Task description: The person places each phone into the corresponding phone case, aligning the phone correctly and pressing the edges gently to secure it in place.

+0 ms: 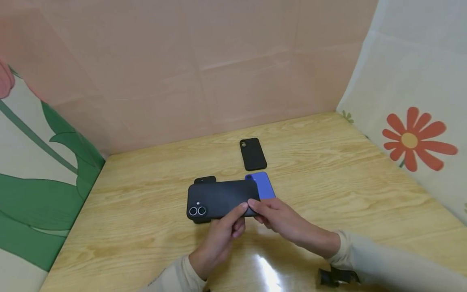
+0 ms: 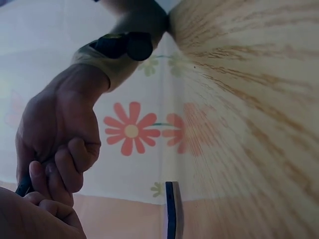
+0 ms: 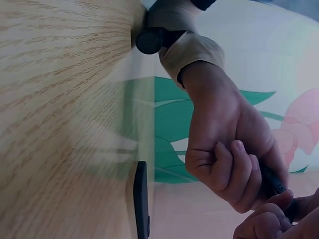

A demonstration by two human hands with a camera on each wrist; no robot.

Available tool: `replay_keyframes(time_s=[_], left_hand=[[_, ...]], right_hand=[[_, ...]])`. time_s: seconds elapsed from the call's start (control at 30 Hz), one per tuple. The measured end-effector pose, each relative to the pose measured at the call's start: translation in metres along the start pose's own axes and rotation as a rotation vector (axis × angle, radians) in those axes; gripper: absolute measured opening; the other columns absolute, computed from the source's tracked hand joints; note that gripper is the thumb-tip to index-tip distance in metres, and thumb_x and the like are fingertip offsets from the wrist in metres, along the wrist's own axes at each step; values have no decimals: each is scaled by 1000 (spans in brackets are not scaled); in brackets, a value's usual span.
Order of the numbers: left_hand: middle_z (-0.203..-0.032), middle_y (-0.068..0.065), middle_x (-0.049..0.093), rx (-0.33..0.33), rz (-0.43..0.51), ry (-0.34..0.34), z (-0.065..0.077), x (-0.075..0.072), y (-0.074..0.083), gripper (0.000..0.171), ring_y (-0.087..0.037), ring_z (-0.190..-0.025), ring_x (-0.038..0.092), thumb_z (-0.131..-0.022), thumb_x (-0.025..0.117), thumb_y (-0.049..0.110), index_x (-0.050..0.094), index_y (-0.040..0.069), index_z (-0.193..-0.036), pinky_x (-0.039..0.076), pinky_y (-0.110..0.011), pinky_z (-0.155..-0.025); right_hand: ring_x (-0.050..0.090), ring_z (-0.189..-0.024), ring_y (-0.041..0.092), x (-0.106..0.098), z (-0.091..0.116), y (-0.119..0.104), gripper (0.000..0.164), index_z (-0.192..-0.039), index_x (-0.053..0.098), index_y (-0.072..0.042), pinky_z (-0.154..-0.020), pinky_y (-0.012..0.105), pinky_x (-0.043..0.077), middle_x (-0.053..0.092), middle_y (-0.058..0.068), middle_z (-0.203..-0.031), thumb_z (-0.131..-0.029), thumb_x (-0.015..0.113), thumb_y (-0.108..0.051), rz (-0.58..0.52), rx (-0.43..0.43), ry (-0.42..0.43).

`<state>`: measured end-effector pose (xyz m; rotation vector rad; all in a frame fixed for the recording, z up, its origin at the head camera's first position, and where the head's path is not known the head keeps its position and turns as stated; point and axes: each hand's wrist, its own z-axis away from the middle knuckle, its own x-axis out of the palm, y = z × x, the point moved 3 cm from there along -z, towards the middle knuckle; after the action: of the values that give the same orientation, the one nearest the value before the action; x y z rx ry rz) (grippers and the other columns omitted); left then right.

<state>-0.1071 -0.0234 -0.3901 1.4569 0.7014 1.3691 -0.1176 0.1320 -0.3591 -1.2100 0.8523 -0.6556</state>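
Note:
Both hands hold a dark phone (image 1: 222, 198), its back with two ringed lenses facing up, above the table. My left hand (image 1: 222, 235) grips its near edge toward the right end, thumb on the back and fingers curled beneath. Right beside it, my right hand (image 1: 282, 219) pinches the right corner, thumbs almost meeting. In the right wrist view, the left hand (image 3: 229, 134) has its fingers curled round the phone's dark edge (image 3: 271, 180). Another dark phone (image 1: 205, 179) lies under the held one, mostly hidden. A blue phone (image 1: 265, 185) lies behind, partly covered.
Farther back on the wood-grain table (image 1: 328, 162) lies a black phone case (image 1: 253, 154) with a camera cutout. A pink cloth (image 1: 204, 73) hangs behind the table, and flower-printed cloths border both sides. A black strapped device (image 1: 337, 277) is on the right wrist.

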Motion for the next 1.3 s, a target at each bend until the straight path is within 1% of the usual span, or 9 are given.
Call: replay_keyframes(time_s=[0.1, 0.23, 0.33, 0.57, 0.73, 0.9, 1.07, 1.2, 1.3], left_hand=[[-53, 9, 35, -8, 21, -12, 0, 0, 1, 18, -3, -44, 32, -97, 63, 25, 59, 17, -80, 25, -17, -48], [-53, 10, 33, -37, 54, -9, 1, -1, 3, 19, -3, -43, 30, -96, 63, 24, 62, 16, -79, 23, -17, -48], [-52, 11, 33, -65, 87, 1, 2, -1, 4, 16, -3, -43, 30, -96, 64, 24, 66, 17, -82, 23, -16, -47], [-52, 11, 32, -51, 109, -49, 3, -1, 6, 13, -1, -42, 29, -98, 62, 28, 66, 17, -92, 22, -16, -47], [-51, 13, 29, -40, 86, -79, 5, 0, 7, 21, -1, -41, 28, -99, 60, 34, 65, 16, -89, 22, -16, -47], [-50, 13, 28, -91, 77, -92, 6, 1, 8, 23, -2, -41, 26, -99, 58, 32, 67, 15, -87, 23, -15, -48], [-50, 12, 29, -87, 50, -101, 6, 1, 8, 21, -2, -41, 26, -99, 59, 34, 68, 16, -97, 22, -17, -48], [-52, 10, 31, -56, 6, -136, 5, 2, 6, 17, -3, -43, 29, -100, 59, 31, 64, 15, -105, 23, -18, -48], [-54, 8, 33, -73, -57, -175, 5, 4, 3, 15, -5, -46, 33, -100, 59, 28, 61, 16, -107, 26, -18, -49]], right_hand=[[27, -49, 6, -1, -1, 1, 54, -77, 50, 7, -46, 19, 21, 34, -7, -56, -106, 44, -39, -44, 35, 6], [27, -52, 6, -2, -3, 2, 45, -75, 51, -3, -48, 19, 21, 38, -8, -60, -103, 50, -38, -129, 80, -1], [27, -51, 5, -2, -4, 3, 32, -81, 56, -12, -49, 19, 21, 38, -9, -62, -103, 52, -35, -204, 62, -34], [26, -50, 3, 0, -3, 2, 21, -93, 65, -17, -50, 20, 20, 44, -12, -64, -104, 52, -29, -366, -1, -112], [27, -50, 4, 0, -3, 2, 27, -79, 59, -18, -50, 19, 21, 49, -12, -64, -103, 53, -29, -378, 22, -115], [22, -48, 4, 0, -5, 3, 44, -61, 42, -16, -48, 19, 18, 36, -12, -54, -102, 51, -31, -309, 51, -110], [21, -49, 6, 0, -5, 4, 42, -64, 48, -17, -49, 21, 17, 31, -12, -52, -103, 50, -32, -336, 60, -121], [21, -49, 7, 2, -4, 6, 39, -68, 53, -19, -51, 22, 17, 31, -12, -53, -104, 50, -33, -406, 70, -133], [20, -50, 8, 3, -4, 7, 39, -68, 54, -20, -51, 23, 17, 31, -11, -54, -104, 50, -35, -423, 88, -126]])
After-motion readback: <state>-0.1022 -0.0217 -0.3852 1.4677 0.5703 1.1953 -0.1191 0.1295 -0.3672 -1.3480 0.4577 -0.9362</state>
